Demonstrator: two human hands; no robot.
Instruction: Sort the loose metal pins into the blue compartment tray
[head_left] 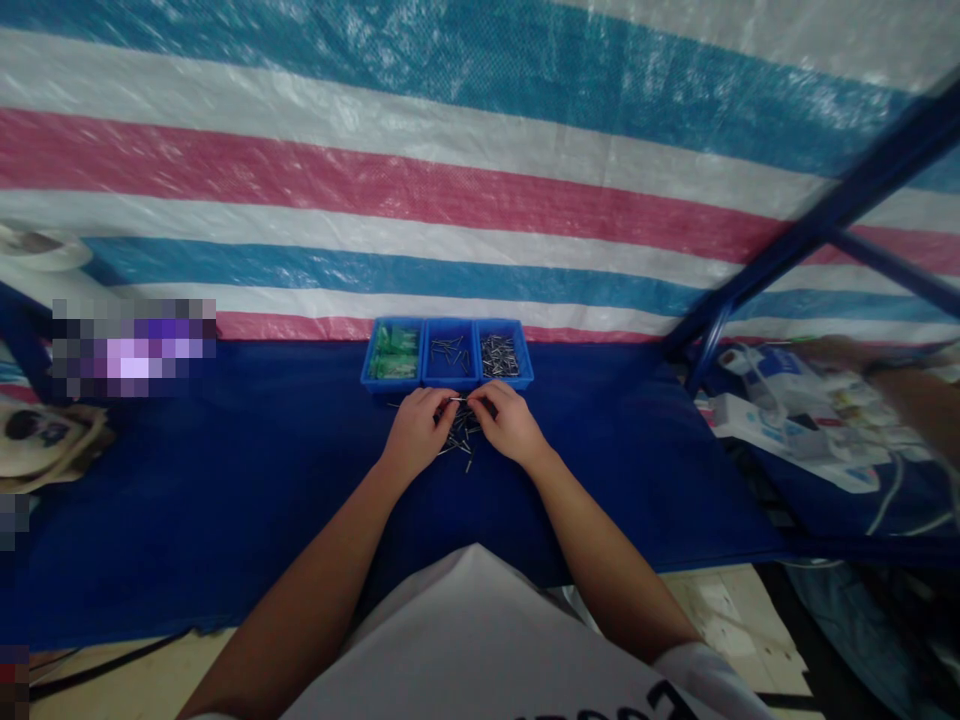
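Held thin metal piece [459, 399] between two hands

Pinched one end in left hand [420, 422], the other in right hand [510, 415], with both curled nearly closed. Held it near a loose metal pile [463, 430] on blue table [225, 480], in front of three blue trays [391, 385].

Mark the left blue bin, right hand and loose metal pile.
Left blue bin [391, 385]: head view, front wall.
Right hand [510, 420]: head view, back of the hand.
Loose metal pile [461, 432]: head view, visible middle.
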